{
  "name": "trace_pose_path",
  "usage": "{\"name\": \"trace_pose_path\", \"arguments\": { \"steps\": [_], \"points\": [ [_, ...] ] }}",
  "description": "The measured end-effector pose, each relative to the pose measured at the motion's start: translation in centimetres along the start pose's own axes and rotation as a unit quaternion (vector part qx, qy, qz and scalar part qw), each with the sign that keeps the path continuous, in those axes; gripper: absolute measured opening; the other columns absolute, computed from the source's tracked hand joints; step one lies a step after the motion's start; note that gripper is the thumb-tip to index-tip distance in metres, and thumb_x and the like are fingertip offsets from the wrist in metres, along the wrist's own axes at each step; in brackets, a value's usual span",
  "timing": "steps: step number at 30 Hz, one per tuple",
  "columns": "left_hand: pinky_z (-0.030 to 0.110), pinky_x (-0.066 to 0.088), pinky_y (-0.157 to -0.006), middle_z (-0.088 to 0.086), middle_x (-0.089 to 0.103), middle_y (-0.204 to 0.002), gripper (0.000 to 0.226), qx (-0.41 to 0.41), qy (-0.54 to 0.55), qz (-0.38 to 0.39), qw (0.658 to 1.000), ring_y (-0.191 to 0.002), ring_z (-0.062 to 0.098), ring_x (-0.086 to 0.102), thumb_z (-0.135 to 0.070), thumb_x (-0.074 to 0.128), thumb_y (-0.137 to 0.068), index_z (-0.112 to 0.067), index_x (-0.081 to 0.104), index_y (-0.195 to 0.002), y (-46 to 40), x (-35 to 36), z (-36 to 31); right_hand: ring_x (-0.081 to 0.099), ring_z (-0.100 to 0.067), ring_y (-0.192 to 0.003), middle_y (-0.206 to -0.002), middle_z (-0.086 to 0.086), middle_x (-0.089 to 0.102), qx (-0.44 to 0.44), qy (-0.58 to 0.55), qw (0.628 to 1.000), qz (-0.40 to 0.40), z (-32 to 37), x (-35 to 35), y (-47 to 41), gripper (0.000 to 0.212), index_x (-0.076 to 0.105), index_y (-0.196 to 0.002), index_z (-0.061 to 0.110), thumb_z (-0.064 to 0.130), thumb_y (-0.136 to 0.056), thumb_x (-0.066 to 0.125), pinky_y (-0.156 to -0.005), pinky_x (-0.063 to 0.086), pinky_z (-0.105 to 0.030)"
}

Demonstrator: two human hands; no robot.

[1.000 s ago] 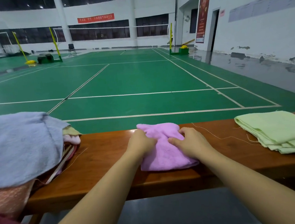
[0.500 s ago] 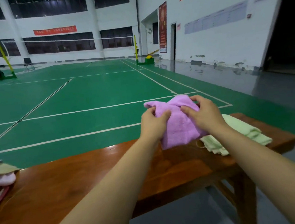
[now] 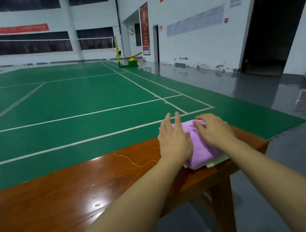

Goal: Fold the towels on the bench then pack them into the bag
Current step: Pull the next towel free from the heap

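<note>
Both hands, left hand [image 3: 174, 141] and right hand [image 3: 214, 129], lay flat with fingers released on the folded purple towel [image 3: 200, 148], stacked at the surface's [image 3: 99, 184] right end; pressing evenly would probably keep its folds square

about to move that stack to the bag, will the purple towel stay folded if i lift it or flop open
The purple towel looks soft and plush, so it would probably sag and unfold if lifted by one edge. It sits on a green towel at the bench end; lifting both from underneath seems safer. Likely light, not slippery.
</note>
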State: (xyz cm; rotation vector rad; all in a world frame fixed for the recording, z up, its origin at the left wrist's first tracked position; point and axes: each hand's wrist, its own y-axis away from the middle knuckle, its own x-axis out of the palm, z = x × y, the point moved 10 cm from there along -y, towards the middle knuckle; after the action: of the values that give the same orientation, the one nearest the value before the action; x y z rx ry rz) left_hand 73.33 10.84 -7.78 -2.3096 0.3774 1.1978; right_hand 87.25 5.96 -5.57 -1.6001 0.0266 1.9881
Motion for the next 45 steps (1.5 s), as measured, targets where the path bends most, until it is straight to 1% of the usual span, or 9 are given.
{"name": "trace_pose_path", "arguments": {
  "steps": [2,6,9,14,28,33,36,39,45],
  "points": [
    [0.047,-0.002,-0.127,0.010,-0.005,-0.170,0.060,0.090,-0.052,0.077,0.992,-0.156,0.026,-0.007,-0.034,0.023,-0.109,-0.015,0.005,-0.162,0.0,2.7,-1.2,0.028,-0.028,-0.150,-0.163,-0.007,0.031,-0.058,0.041,0.993,0.092,1.8,3.1,0.3,0.049,0.040,-0.153,0.027,0.042,-0.109,0.025,-0.121,0.026,-0.049],
    [0.043,-0.002,-0.127,0.013,-0.007,-0.169,0.059,0.073,-0.049,0.189,0.978,-0.156,0.023,-0.010,-0.036,0.009,-0.110,-0.008,0.001,-0.162,0.0,6.5,0.5,0.009,-0.022,-0.156,-0.170,0.000,0.015,-0.053,0.102,0.981,0.159,0.3,6.1,0.7,0.078,0.024,-0.159,0.030,0.057,-0.094,-0.008,-0.125,0.013,-0.049],
    [0.036,-0.008,-0.123,0.016,-0.006,-0.168,0.056,0.083,-0.032,0.195,0.977,-0.156,0.026,-0.008,-0.030,0.015,-0.112,-0.004,0.003,-0.160,0.8,4.5,-0.2,0.008,-0.027,-0.156,-0.169,-0.001,0.015,-0.030,0.111,0.983,0.143,1.1,4.7,0.9,0.061,0.027,-0.159,0.029,0.049,-0.105,0.007,-0.125,0.008,-0.053],
    [0.043,0.007,-0.127,0.013,0.000,-0.170,0.061,0.011,-0.002,0.094,0.995,-0.157,0.024,-0.002,-0.039,0.021,-0.110,-0.006,0.010,-0.161,0.9,-2.1,6.7,0.010,-0.024,-0.156,-0.168,-0.001,0.018,-0.086,0.065,0.993,0.055,8.8,2.3,1.7,0.055,0.033,-0.157,0.025,0.047,-0.109,0.018,-0.125,0.005,-0.049],
    [0.040,0.012,-0.125,0.011,0.008,-0.169,0.060,-0.228,-0.191,-0.067,0.952,-0.155,0.027,0.013,-0.042,0.027,-0.109,-0.013,0.017,-0.161,20.8,-33.0,35.6,0.034,-0.021,-0.149,-0.165,0.000,0.029,-0.365,-0.103,0.914,0.143,49.3,9.4,13.6,0.056,0.037,-0.155,0.026,0.052,-0.107,0.031,-0.121,0.028,-0.039],
    [0.040,0.025,-0.117,0.022,0.036,-0.157,0.048,-0.273,-0.221,-0.101,0.931,-0.145,0.034,0.032,-0.031,0.038,-0.109,-0.004,0.045,-0.147,28.5,-42.1,39.0,0.045,-0.022,-0.141,-0.154,-0.001,0.048,-0.432,-0.159,0.872,0.165,60.6,8.4,20.6,0.052,0.049,-0.148,0.023,0.051,-0.106,0.036,-0.113,0.038,-0.038],
    [0.039,0.043,-0.103,0.018,0.060,-0.129,0.035,-0.308,-0.224,-0.150,0.912,-0.120,0.034,0.055,-0.037,0.056,-0.097,-0.015,0.067,-0.122,32.7,-47.2,42.5,0.058,-0.025,-0.125,-0.137,-0.002,0.063,-0.435,-0.218,0.851,0.200,65.5,8.1,24.0,0.043,0.062,-0.133,0.023,0.050,-0.103,0.046,-0.101,0.047,-0.038],
    [0.038,0.051,-0.088,0.011,0.070,-0.106,0.029,-0.336,-0.214,-0.130,0.908,-0.100,0.030,0.063,-0.048,0.069,-0.079,-0.025,0.069,-0.097,36.0,-48.9,45.1,0.063,-0.024,-0.113,-0.125,-0.003,0.069,-0.399,-0.262,0.840,0.258,68.3,9.2,26.4,0.039,0.065,-0.124,0.021,0.049,-0.098,0.058,-0.095,0.050,-0.036],
    [0.037,0.051,-0.082,0.006,0.066,-0.095,0.017,-0.302,-0.198,-0.150,0.920,-0.092,0.026,0.064,-0.036,0.079,-0.082,-0.022,0.074,-0.091,36.8,-49.0,45.8,0.066,-0.030,-0.099,-0.103,-0.009,0.073,-0.327,-0.305,0.854,0.265,68.7,10.6,26.8,0.026,0.068,-0.092,0.017,0.040,-0.086,0.077,-0.084,0.052,-0.038]
  ]
}}
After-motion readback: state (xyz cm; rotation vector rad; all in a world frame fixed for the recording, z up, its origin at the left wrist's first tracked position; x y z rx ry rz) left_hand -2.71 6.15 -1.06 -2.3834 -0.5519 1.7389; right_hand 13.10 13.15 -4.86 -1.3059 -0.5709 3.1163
